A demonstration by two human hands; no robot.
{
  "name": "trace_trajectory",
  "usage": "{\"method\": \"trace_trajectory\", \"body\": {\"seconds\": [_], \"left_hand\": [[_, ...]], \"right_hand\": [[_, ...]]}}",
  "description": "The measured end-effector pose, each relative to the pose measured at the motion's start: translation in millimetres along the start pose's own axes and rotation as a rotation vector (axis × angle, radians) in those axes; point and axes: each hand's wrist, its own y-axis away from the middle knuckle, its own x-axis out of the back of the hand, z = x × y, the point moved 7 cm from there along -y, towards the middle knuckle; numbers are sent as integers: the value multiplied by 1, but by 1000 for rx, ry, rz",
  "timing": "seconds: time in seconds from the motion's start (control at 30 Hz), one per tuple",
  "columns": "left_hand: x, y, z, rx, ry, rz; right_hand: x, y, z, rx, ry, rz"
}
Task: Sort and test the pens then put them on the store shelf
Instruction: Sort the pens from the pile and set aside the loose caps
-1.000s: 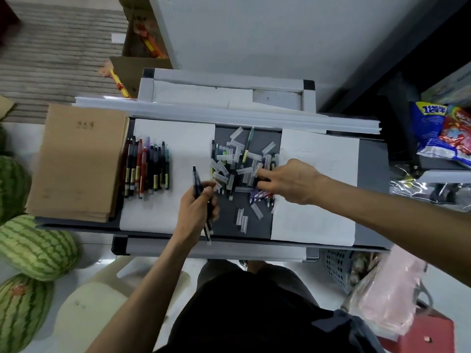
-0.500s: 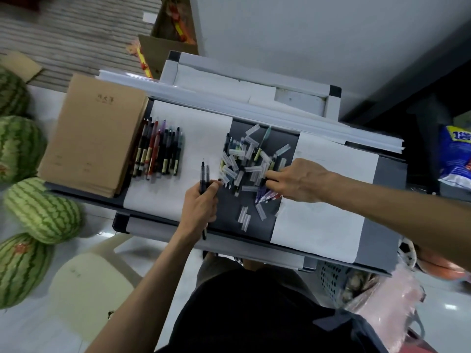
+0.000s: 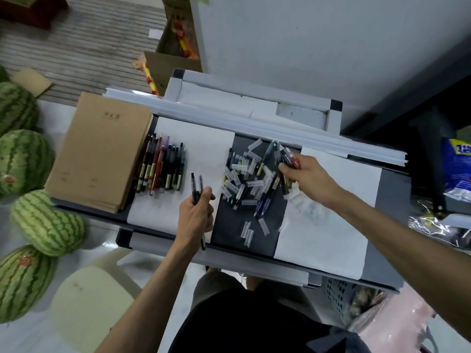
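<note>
left grip [image 3: 197, 211] holds two black pens [image 3: 196, 191]; right grip [image 3: 303, 174] pinches, seemingly, a red pen [image 3: 290, 157] over loose caps [image 3: 244, 179].

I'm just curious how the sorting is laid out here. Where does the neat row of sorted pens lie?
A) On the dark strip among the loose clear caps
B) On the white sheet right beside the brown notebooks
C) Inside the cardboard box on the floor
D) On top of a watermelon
B: the row of pens lies side by side on the left white sheet, next to the stack of brown notebooks.
</note>
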Motion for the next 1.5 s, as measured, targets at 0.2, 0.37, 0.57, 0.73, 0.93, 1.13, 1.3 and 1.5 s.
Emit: {"method": "trace_trajectory", "body": {"seconds": [0.2, 0.37, 0.57, 0.73, 0.93, 1.13, 1.3, 1.5], "left_hand": [[6, -7, 14, -20, 6, -33], [14, -19, 29, -74, -42, -103], [21, -31, 52, -302, -220, -78], [22, -29, 69, -646, -285, 8], [23, -29, 70, -908, -192, 42], [23, -32, 60, -1015, -282, 30], [30, -39, 44, -974, -280, -7], [32, -43, 44, -968, -242, -10]], "right_hand": [[-26, 5, 17, -320, -952, -21], [-77, 5, 13, -303, -1196, -36], [-127, 7, -19, -167, -1361, -125], [-145, 4, -44, 37, -1016, 126], [-162, 12, -53, 190, -769, 702], [-170, 27, -50, 391, -450, 921], [-184, 20, -30, 418, -401, 860], [-184, 16, -31, 435, -357, 868]]}}
